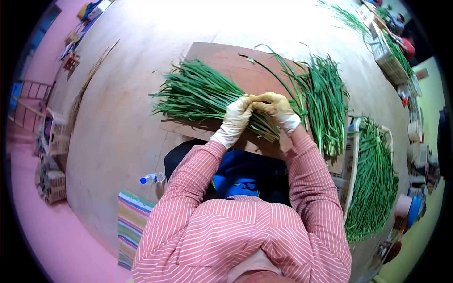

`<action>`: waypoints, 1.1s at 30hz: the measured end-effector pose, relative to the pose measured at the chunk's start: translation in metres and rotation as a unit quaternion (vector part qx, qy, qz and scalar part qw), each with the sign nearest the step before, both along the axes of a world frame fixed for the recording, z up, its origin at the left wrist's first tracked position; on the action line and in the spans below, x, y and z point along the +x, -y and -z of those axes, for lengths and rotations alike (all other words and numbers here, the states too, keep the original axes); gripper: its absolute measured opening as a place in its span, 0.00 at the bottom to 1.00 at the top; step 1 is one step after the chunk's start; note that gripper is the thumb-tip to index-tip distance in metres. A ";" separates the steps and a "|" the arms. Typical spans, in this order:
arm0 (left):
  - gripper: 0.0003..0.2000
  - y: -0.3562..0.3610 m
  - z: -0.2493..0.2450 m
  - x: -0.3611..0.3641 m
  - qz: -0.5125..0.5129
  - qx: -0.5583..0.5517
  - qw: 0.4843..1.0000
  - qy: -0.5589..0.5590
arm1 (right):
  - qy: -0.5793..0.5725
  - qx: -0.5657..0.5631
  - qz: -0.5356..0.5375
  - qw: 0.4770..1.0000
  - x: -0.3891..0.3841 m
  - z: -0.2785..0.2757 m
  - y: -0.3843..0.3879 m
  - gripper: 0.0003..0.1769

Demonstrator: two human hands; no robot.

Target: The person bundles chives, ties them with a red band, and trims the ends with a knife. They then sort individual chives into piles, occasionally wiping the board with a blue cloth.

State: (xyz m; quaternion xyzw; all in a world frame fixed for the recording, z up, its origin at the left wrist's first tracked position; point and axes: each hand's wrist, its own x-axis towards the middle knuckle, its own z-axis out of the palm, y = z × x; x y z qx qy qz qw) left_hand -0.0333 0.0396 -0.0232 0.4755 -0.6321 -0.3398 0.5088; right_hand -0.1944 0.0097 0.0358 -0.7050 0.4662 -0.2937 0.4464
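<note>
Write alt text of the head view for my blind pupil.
A person's gloved left hand and right hand hold a bundle of green stalks over a brown board; to the right are a loose pile and a crate of more greens.

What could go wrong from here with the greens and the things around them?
The left hand and right hand meet near the stem end of the bundle, whose leaves fan out loosely, so some stems might slip free if the hold eases.
The loose pile lies close beside the right hand, so a sweep of that arm could mix or scatter it.
The bottle on the floor might be knocked by a leg.
</note>
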 end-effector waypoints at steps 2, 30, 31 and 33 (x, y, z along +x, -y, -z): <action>0.10 -0.003 -0.007 0.001 -0.005 -0.012 1.000 0.026 | 0.130 0.146 0.022 0.980 0.000 0.006 0.000 0.12; 0.08 -0.011 -0.009 0.012 0.002 -0.122 0.985 0.119 | 0.200 0.270 0.114 0.935 0.005 0.033 -0.004 0.12; 0.08 -0.011 -0.009 0.012 0.001 -0.119 0.985 0.123 | 0.195 0.298 0.126 0.926 0.004 0.037 -0.001 0.11; 0.08 -0.011 -0.007 0.013 0.000 -0.115 0.987 0.111 | 0.197 0.279 0.134 0.930 0.005 0.042 -0.002 0.10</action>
